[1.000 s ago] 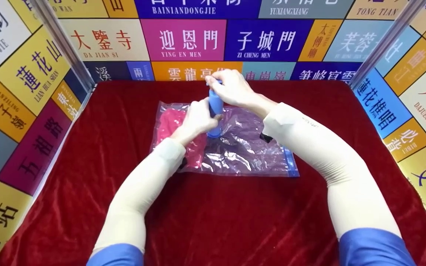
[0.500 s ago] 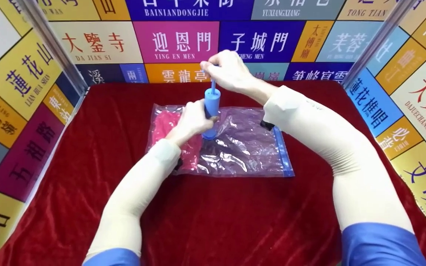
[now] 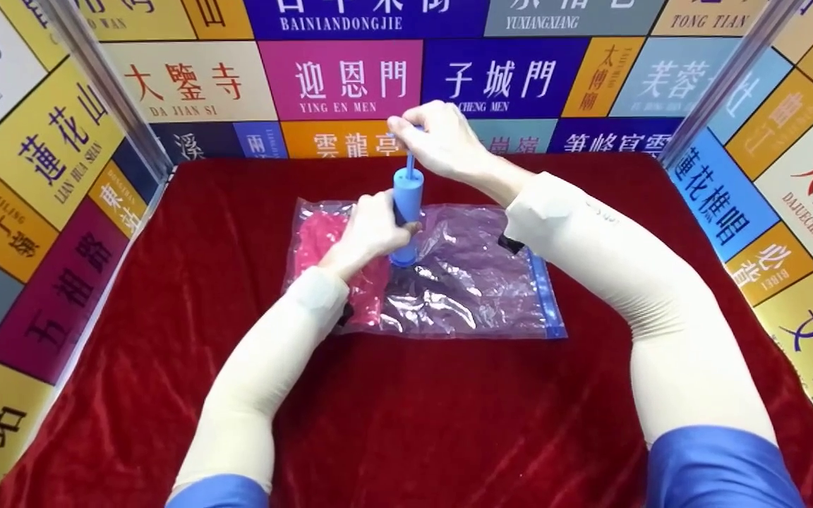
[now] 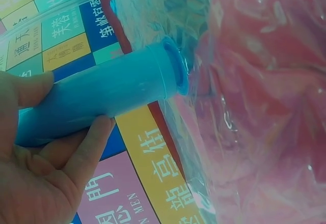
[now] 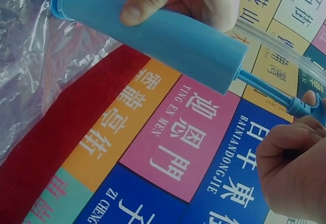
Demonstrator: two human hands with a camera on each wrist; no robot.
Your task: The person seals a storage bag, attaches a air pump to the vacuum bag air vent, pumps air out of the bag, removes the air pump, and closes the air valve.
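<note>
A blue hand pump stands upright on a clear plastic vacuum bag. My left hand grips the pump's barrel, thumb on one side and fingers round the other, as the left wrist view shows. Above it, my right hand holds the pump's handle, fingers curled round it. The thin rod is drawn partly out of the barrel. In the left wrist view the pump's flared base meets the bag's film. Inside the bag's left part lies a folded pink cloth item.
Dark red velvet cloth covers the table under the bag. A blue zip strip runs along the bag's right edge. Panels with colourful printed signs stand at the back and both sides, with metal posts at the corners.
From a second ago, my right hand has risen with the handle, drawing the rod out of the barrel. Over the last half second it has dipped slightly. My left hand keeps its hold.
</note>
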